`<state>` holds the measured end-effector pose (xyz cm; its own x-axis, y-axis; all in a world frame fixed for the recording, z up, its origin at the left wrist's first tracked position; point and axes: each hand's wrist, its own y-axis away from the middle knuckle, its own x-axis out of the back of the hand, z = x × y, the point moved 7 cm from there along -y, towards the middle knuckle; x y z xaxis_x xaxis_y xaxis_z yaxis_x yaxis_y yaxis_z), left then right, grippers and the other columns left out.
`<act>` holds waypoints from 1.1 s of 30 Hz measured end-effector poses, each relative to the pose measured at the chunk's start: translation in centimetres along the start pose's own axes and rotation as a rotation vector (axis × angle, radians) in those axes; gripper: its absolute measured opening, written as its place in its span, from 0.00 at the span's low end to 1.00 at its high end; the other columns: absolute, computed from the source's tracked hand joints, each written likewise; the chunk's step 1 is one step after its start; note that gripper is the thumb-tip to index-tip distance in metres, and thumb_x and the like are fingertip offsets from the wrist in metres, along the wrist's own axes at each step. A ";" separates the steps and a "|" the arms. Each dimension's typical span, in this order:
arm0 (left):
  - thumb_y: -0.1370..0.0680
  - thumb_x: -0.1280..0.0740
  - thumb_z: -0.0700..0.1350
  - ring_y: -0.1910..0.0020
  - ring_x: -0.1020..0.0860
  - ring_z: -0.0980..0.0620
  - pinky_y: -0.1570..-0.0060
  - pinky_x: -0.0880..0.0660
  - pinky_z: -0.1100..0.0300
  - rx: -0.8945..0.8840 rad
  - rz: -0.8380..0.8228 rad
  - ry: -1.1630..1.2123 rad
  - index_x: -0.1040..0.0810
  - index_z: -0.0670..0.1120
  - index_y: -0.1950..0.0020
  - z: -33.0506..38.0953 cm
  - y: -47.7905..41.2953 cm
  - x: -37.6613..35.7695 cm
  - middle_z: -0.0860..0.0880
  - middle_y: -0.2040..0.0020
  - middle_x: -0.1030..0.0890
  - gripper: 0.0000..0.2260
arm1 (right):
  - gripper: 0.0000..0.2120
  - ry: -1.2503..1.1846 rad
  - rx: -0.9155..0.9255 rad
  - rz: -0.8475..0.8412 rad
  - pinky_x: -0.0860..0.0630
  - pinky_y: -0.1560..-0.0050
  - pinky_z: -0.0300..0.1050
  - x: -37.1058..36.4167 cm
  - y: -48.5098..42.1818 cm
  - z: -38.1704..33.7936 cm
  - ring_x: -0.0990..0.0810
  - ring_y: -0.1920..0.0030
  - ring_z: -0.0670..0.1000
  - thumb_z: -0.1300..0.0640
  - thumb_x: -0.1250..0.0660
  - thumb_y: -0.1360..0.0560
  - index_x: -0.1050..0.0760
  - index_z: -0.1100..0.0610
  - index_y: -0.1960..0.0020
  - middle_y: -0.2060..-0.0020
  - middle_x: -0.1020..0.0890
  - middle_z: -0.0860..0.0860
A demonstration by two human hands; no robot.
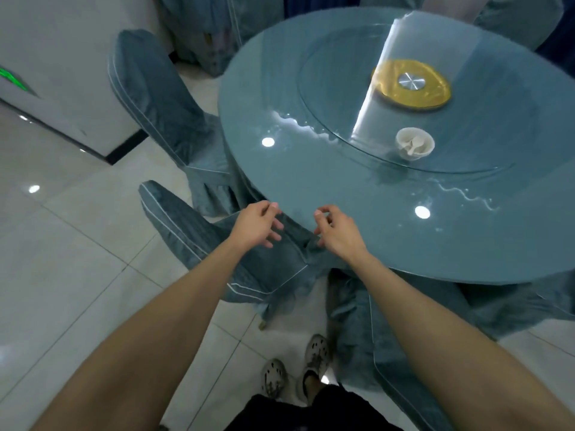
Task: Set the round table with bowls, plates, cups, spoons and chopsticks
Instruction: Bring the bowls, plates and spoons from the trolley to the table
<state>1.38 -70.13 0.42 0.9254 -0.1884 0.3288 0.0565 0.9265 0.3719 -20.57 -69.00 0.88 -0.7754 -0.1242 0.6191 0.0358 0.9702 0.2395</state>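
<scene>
Round teal table [342,181], bowl [423,135] with spoon [413,148] sat at 6 o'clock from gold hub [437,93], left hand [258,223] and right hand [337,233] held loosely curled, empty, by 7 o'clock edge

Three chairs in blue-grey fabric covers are standing on glossy pale floor tiles [77,244]: the far chair [161,98] at upper left, the middle chair [217,244] below it, the near chair [389,353] at lower right. A white cabinet [62,42] is glowing green at the left edge. A gold disc [432,94] with a silver hub [411,80] is sitting under a glass turntable [342,73]. Two grey perforated clogs [273,376] are standing on the tiles.
</scene>
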 end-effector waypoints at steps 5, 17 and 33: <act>0.11 0.41 0.54 0.63 0.12 0.45 0.68 0.16 0.49 0.025 0.026 0.032 0.20 0.48 0.41 -1.9 3.3 1.9 0.46 0.55 0.13 0.14 | 0.18 0.031 0.053 -0.038 0.18 0.46 0.60 -2.6 2.0 -1.6 0.13 0.60 0.54 0.41 0.41 0.14 0.23 0.52 0.37 0.59 0.13 0.50; 0.11 0.41 0.53 0.63 0.12 0.46 0.70 0.17 0.53 0.107 0.317 0.164 0.20 0.47 0.39 -5.5 12.2 5.3 0.45 0.54 0.13 0.13 | 0.20 0.088 0.283 -0.212 0.16 0.49 0.60 -6.5 5.4 -5.1 0.14 0.66 0.49 0.39 0.41 0.15 0.24 0.51 0.33 0.59 0.14 0.49; 0.13 0.40 0.51 0.61 0.12 0.43 0.65 0.15 0.48 0.357 0.844 0.390 0.19 0.46 0.40 -18.3 40.3 4.2 0.43 0.52 0.13 0.13 | 0.18 0.178 0.577 -0.738 0.18 0.60 0.51 -20.3 23.2 -8.0 0.14 0.66 0.46 0.37 0.43 0.15 0.26 0.47 0.33 0.57 0.15 0.46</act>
<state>14.36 -27.62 0.93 0.6726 0.6664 0.3217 -0.7336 0.5434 0.4082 1.05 -45.68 -0.17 -0.3689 -0.7303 0.5750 -0.7778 0.5812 0.2392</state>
